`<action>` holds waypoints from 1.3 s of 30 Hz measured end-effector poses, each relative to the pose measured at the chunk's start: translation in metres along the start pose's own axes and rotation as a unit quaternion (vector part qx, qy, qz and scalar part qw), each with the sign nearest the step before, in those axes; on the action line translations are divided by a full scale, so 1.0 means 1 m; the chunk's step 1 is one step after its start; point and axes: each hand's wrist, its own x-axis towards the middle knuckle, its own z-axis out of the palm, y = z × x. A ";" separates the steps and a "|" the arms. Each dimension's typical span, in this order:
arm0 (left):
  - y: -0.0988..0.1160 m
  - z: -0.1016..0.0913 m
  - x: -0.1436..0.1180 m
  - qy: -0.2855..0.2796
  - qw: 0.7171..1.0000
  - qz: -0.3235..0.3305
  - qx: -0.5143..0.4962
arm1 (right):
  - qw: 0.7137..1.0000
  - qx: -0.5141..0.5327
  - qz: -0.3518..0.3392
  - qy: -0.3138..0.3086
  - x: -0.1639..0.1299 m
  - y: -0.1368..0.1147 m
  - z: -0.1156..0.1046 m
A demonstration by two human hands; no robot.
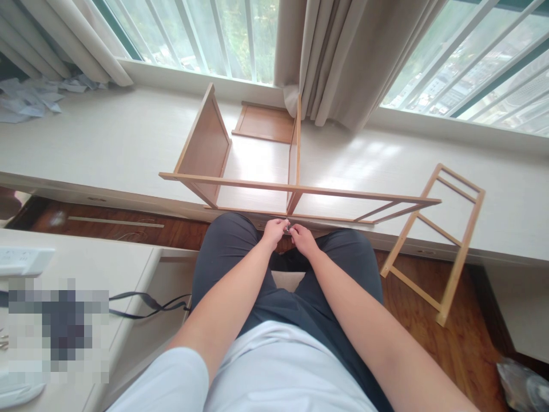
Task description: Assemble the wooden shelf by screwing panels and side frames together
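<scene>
My left hand [273,232] and my right hand [303,239] meet in front of my knees, fingers pinched close together. Between the fingertips is a small shiny metal piece [287,228], too small to make out its kind. Just beyond my hands stands a partly assembled wooden frame [257,185] on the white window ledge [364,154]. Its left end holds a solid wooden panel [205,143], and a second upright panel [294,154] rises near its middle. The right part of the frame has open bars.
Behind the frame lies a loose wooden panel [266,123]. A ladder-like wooden frame [454,240] leans against the ledge at right. At left, a white desk [124,269] carries a power strip [26,260] and a blurred-out item. Crumpled white sheets [30,97] lie at far left, below curtains [343,57].
</scene>
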 end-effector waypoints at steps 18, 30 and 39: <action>-0.001 -0.001 0.000 -0.012 1.000 0.001 0.006 | 0.995 -0.042 -0.079 0.048 -0.010 -0.015 -0.006; -0.003 0.000 0.004 -0.030 0.999 0.007 0.006 | 0.994 -0.065 -0.079 0.048 -0.007 -0.013 -0.002; -0.004 -0.001 0.006 -0.025 1.000 0.004 0.007 | 0.992 -0.079 -0.076 0.057 -0.005 -0.014 -0.001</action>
